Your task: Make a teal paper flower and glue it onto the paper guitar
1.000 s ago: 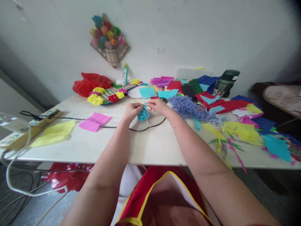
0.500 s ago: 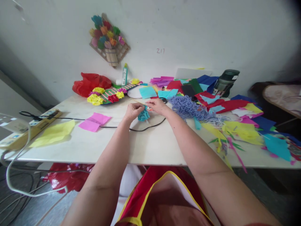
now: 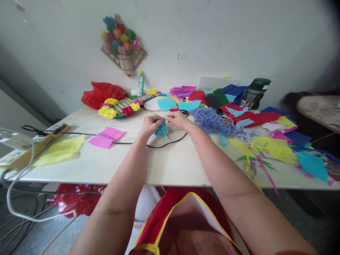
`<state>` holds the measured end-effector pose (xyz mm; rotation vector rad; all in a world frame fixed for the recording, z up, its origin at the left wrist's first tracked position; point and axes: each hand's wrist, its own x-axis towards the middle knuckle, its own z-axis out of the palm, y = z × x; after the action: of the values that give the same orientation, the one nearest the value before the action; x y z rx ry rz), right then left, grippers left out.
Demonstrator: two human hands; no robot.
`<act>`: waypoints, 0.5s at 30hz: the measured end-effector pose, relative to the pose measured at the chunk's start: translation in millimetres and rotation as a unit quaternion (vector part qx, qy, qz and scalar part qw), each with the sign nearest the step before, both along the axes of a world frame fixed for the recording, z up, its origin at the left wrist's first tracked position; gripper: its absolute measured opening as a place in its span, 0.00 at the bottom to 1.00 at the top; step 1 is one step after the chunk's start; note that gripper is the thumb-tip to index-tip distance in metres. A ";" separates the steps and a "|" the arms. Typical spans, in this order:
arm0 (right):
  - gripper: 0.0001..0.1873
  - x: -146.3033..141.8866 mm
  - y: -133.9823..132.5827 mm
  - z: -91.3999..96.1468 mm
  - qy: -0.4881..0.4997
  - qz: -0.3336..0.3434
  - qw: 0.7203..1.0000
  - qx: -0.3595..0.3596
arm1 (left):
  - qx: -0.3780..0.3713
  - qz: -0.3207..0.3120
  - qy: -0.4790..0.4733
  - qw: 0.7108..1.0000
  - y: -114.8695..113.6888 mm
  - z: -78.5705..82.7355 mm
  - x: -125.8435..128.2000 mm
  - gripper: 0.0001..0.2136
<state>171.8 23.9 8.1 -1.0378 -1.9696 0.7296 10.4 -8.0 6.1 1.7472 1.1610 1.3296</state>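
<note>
My left hand (image 3: 152,124) is closed in a pinch on a crumpled piece of turquoise crepe paper (image 3: 160,130), which bunches below its fingertips. Close beside it, my right hand (image 3: 176,119) is closed too, its fingertips around the end of a thin stick (image 3: 154,114) that points up and left past the paper. A small orange-red bit shows under the right fingers, too small to name. Both hands are just above the white table (image 3: 175,163). A black cord (image 3: 170,144) runs on the tabletop in front of them.
Left lie a pink sheet (image 3: 107,137), a yellow sheet (image 3: 62,150) and a power strip (image 3: 34,145). Behind is a board with paper flowers (image 3: 124,106) and a glue bottle (image 3: 141,84). Right are tangled purple yarn (image 3: 212,122), coloured paper scraps (image 3: 276,148) and a dark bottle (image 3: 255,94).
The turquoise paper has turned and shifted slightly between the fingers. The thin stick has tilted a little. Both arms stay almost in place.
</note>
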 end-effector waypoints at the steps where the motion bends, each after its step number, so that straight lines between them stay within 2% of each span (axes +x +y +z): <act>1: 0.21 0.4 -0.4 0.2 -0.001 0.003 1.000 0.001 | -0.003 -0.005 -0.007 1.000 0.3 -0.4 -0.3 0.08; 7: 0.16 2.5 -1.6 3.0 0.001 0.013 0.999 0.040 | -0.040 -0.042 -0.086 0.995 3.4 -4.2 -3.3 0.09; 12: 0.11 1.4 -0.5 4.1 -0.019 0.016 0.997 0.078 | -0.105 -0.099 -0.164 0.976 3.8 -4.6 -4.3 0.10; 15: 0.11 1.7 0.8 2.8 -0.036 0.013 0.994 0.107 | -0.121 -0.101 -0.184 0.970 3.8 -3.9 -3.9 0.08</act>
<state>173.4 24.7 10.9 -0.9221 -2.0752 0.4871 6.5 -4.2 2.3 1.3356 0.8701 1.2617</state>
